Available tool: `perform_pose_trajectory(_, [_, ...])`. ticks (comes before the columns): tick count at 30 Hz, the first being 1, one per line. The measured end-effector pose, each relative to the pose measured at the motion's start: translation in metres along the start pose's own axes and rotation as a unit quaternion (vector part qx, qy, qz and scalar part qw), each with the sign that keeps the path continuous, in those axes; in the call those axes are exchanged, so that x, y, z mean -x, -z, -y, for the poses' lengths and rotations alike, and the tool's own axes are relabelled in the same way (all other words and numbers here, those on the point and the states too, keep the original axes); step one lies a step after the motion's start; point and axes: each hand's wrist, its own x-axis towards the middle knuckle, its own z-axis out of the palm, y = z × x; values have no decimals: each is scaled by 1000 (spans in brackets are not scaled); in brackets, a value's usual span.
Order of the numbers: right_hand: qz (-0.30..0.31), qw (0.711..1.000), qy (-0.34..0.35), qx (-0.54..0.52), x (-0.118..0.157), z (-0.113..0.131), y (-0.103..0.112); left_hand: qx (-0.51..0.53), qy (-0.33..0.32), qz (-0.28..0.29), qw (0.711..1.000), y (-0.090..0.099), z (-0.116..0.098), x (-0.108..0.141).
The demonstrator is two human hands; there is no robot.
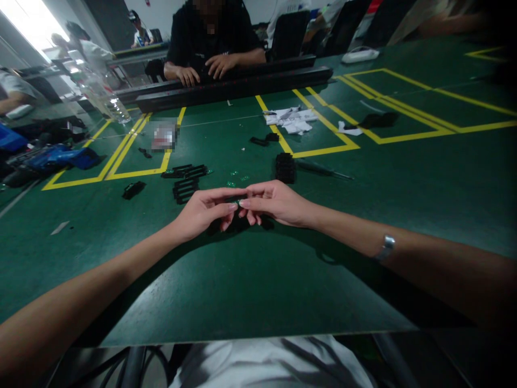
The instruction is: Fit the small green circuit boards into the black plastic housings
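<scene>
My left hand [208, 209] and my right hand [278, 203] meet over the green table [250, 291], fingertips touching. Between the thumbs and fingers is a small green piece [238, 202], perhaps a tiny circuit board; mostly it is hidden. Both hands are closed in a pinch on it. Just beyond them lie a few similar small green pieces [234, 173]. Slotted black plastic parts [186, 189] lie in rows past my left hand, and a stack of black parts [285, 168] stands past my right.
Right of the stack lies a thin screwdriver-like tool [327, 170]. Crumpled white paper [293, 118] lies farther back. Long black bars [238, 86] cross the far side, before a person in black [214, 37]. A clear bottle [117, 108] and blue items [72, 156] are at left.
</scene>
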Motion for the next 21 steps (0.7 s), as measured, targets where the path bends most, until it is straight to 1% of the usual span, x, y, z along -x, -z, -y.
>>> perform_pose_trajectory(7, [-5,999,17,26,0,-2,0,5,1,-8,1000,-2,-1,-1])
perform_pose_trajectory(14, [-15,999,14,34,-1,-3,-1,7,-2,7,1000,-1,-1,-2])
perform_pose_trajectory(21, [-12,999,10,35,-2,-3,0,-6,8,-3,1000,-2,-3,-1])
